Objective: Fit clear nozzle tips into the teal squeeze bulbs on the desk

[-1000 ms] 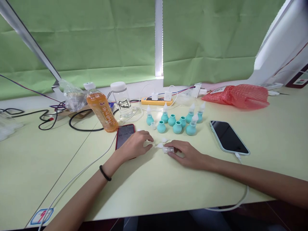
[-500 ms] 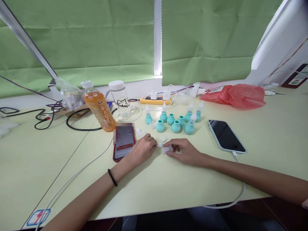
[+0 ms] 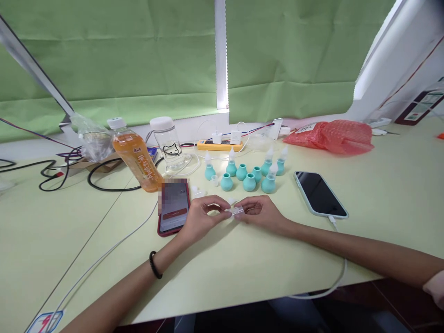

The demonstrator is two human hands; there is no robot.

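A small clear plastic piece (image 3: 237, 211), tube-like, is pinched between both hands just above the table. My left hand (image 3: 206, 213) grips its left end with thumb and fingers. On its right end close the fingertips of my right hand (image 3: 262, 213). A small whitish tip (image 3: 231, 201) lies just behind it. Beyond my left hand rests another clear piece with a white end (image 3: 198, 192). Several teal squeeze bulbs (image 3: 249, 182) stand behind my hands, some topped with clear pointed nozzles (image 3: 273, 168). A small clear cup (image 3: 215, 181) stands among them.
A red-cased phone (image 3: 173, 226) lies beside my left forearm. A charging phone (image 3: 321, 194) is at the right. Behind are an orange drink bottle (image 3: 137, 159), a clear jar (image 3: 169, 145), a yellow power strip (image 3: 219, 145) and a red bubble-wrap bag (image 3: 333, 137).
My left hand has opened out from its closed pose and taken the left end of the clear piece. My right hand still holds that piece. The view has shifted slightly.
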